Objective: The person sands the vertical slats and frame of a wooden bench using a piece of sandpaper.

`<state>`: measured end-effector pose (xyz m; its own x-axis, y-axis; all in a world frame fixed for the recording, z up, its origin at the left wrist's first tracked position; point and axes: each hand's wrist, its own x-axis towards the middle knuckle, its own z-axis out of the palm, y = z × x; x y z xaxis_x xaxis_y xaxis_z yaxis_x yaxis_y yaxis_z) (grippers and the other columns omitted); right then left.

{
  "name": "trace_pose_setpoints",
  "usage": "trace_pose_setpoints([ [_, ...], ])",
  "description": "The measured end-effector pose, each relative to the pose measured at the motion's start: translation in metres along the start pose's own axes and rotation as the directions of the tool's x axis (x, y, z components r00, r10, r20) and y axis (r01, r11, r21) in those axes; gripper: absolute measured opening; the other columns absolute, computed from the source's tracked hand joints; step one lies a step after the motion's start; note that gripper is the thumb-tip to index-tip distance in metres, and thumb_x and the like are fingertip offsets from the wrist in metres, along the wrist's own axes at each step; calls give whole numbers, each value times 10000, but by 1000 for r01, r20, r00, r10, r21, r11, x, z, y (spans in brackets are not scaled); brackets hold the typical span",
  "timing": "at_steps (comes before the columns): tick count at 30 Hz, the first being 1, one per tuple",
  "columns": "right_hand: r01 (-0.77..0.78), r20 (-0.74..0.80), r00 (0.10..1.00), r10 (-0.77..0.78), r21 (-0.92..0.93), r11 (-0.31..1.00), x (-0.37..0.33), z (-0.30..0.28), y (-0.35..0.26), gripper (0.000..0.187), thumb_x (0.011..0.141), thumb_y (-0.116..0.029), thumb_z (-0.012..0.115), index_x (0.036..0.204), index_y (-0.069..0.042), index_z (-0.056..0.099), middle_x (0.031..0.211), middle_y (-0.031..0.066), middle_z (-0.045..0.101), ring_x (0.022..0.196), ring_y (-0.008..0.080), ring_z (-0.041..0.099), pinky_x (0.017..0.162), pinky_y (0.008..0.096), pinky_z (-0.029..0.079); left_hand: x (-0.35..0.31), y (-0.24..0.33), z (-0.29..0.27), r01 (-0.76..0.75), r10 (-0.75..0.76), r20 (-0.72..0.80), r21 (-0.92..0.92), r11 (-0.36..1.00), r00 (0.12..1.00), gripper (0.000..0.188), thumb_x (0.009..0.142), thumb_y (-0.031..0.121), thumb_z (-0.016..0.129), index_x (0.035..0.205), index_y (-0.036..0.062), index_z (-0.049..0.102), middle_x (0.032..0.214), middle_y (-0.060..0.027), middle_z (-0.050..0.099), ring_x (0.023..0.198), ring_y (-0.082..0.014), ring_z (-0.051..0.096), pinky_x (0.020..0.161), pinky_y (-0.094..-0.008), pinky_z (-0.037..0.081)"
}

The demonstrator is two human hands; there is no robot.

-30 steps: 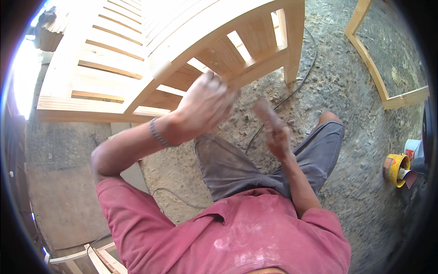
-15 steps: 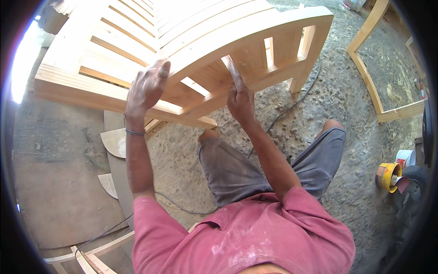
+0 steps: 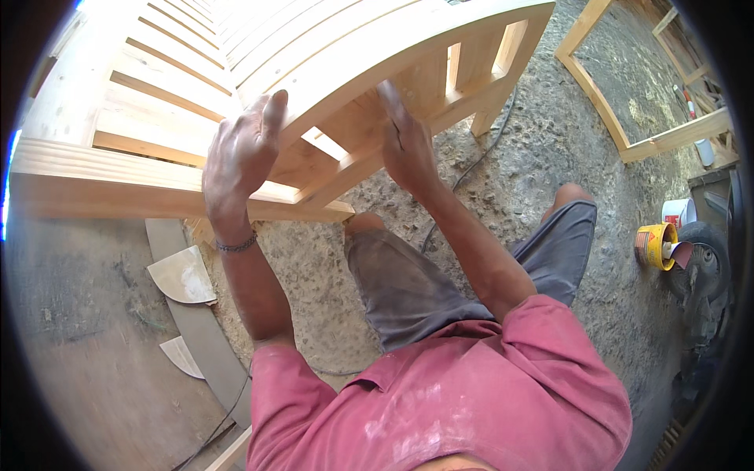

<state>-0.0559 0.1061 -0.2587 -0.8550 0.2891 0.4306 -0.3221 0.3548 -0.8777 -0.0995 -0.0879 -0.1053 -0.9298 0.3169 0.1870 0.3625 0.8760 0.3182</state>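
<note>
A pale wooden slatted bench (image 3: 338, 71) fills the upper left, its curved side rail facing me. My left hand (image 3: 242, 161) grips it at the corner where the curved rail meets the front rail, thumb up against the wood. At the slatted side panel, under the curved rail, is my right hand (image 3: 408, 153). Its fingers are mostly curled, and a narrow pale-tipped shape points up from it toward an upright slat. Blur leaves it unclear whether this is a stretched finger or a thin tool.
An open wooden frame (image 3: 591, 93) stands at the far right on rough ground. Below it are a yellow tub (image 3: 653, 246), a white tub (image 3: 678, 211) and a small wheel (image 3: 701, 255). At left, quarter-round boards (image 3: 182, 276) lie by a flat sheet (image 3: 86, 330). A dark cable (image 3: 481, 161) crosses the ground.
My view has shifted, moving the bench up and left in the picture. My left hand stays at the corner; my right hand still works at the side panel, with its narrow pale-tipped shape now more blurred.
</note>
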Motion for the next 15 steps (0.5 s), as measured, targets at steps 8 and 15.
trace_pose_setpoints([
  [8,94,-102,990,-99,-53,994,2,2,-8,451,908,-42,438,1341,-11,561,1209,272,621,1032,429,630,911,443,481,-4,-3,0,34,-35,37,27,999,999,705,1031,626,284,1125,32,652,816,-312,607,859,-531,574,759,-529,471],
  [15,-65,-28,998,62,-136,989,16,-2,-24,524,869,-53,463,1390,-42,524,1147,269,640,963,475,599,864,512,465,-7,-3,-3,90,-95,65,68,994,993,724,1020,644,284,1079,30,662,882,-309,613,871,-530,567,769,-532,460],
])
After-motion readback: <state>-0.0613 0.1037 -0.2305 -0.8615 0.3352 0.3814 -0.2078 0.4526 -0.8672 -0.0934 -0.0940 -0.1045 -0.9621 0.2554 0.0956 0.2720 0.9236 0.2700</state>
